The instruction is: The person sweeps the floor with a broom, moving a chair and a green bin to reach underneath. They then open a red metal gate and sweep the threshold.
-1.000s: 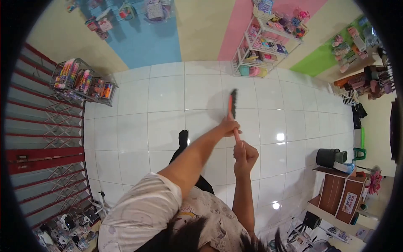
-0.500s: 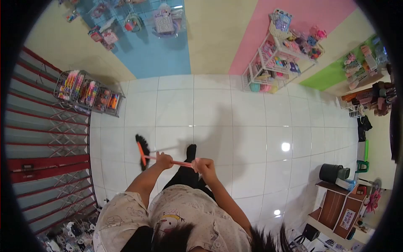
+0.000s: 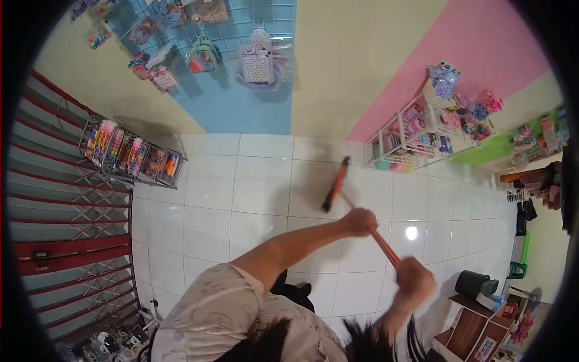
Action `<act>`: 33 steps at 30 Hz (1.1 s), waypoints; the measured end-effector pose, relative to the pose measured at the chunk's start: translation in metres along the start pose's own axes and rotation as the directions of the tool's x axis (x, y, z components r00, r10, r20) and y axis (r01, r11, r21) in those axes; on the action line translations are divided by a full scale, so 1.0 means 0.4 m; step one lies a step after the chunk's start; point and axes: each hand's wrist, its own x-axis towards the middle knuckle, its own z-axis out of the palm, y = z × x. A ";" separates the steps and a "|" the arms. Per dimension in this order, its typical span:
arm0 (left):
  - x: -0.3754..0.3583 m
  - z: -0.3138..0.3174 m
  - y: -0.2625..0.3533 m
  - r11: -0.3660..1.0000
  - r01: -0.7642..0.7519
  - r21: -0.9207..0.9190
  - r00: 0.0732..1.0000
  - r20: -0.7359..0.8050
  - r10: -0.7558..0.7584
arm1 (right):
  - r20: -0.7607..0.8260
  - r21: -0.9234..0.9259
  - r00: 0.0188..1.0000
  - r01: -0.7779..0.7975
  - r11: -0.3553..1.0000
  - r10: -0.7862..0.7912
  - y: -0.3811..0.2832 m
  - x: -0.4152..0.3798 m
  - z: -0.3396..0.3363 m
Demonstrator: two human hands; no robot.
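A broom with an orange-red stick runs diagonally across the middle of the view. My left hand [image 3: 358, 222] is wrapped round the stick nearer the head. Farther up the stick, at its end, my right hand [image 3: 415, 279] is closed on it, slightly blurred. The broom head [image 3: 336, 184], orange with black bristles, is over the white tiled floor [image 3: 259, 187], near the wall; whether it touches the tiles I cannot tell.
A rack of colourful goods [image 3: 131, 152] stands at the left beside a red-and-grey folding gate [image 3: 72, 211]. A white shelf [image 3: 416, 136] is by the pink wall. At the lower right are a brown desk [image 3: 470, 326] and a black bin [image 3: 472, 282].
The broom head has swung from the left to the right, towards the white shelf. Both hands have moved right with the stick, and the view has shifted.
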 end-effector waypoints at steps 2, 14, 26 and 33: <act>0.026 0.033 -0.227 0.963 0.231 0.138 0.970 -0.105 -0.218 | 0.072 0.083 0.997 -0.035 0.996 0.029 0.158 0.029 0.174; -0.376 -0.354 -0.348 0.674 0.644 0.363 0.749 -0.481 -0.456 | 0.421 0.576 0.896 -0.384 0.721 0.141 0.105 0.172 0.497; -0.948 -0.416 -0.096 -0.015 0.935 0.355 0.132 -0.386 -0.913 | 0.875 0.334 0.483 -0.550 0.766 -0.035 -0.043 -0.096 0.821; -0.795 -0.451 -0.185 0.355 0.934 -0.040 0.230 -0.693 -0.684 | 0.733 0.532 0.679 -0.600 0.597 0.030 0.082 0.159 0.789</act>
